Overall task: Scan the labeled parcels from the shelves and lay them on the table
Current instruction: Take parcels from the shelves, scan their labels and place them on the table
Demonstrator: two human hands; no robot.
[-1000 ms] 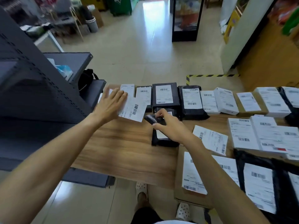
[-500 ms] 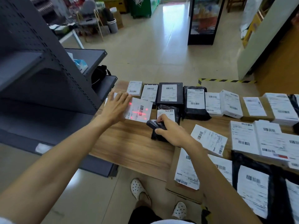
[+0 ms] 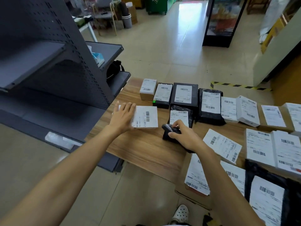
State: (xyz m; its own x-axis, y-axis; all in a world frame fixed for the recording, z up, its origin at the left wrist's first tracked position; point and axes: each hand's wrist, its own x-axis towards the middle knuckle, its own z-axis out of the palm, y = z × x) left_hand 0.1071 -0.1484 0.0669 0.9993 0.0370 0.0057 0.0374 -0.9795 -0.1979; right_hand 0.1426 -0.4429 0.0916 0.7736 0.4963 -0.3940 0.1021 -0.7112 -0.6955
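- Two hands work over the near left corner of the table. The left hand (image 3: 122, 118) has its fingers straight and spread slightly, and it presses flat on the left part of a white parcel (image 3: 146, 117).
- The right hand (image 3: 187, 137) has its fingers curled round a black scanner (image 3: 167, 131). The thumb lies along the near side, and the scanner's head points left toward the white parcel.
- The white parcel lies flat on the wooden table (image 3: 138, 149) with its label and barcode up, just left of the scanner and apart from it.
- Just beyond the right hand lies a small black bag (image 3: 179, 115), label up, partly hidden by the fingers.
- Along the far edge runs a row of labeled parcels: a small brown box (image 3: 147, 91), a black box (image 3: 184, 94) and a black mailer (image 3: 210, 103), with white ones further right.
- More labeled parcels cover the table's right side.
- Grey metal shelves (image 3: 68, 74) stand to the left, touching the table's corner.
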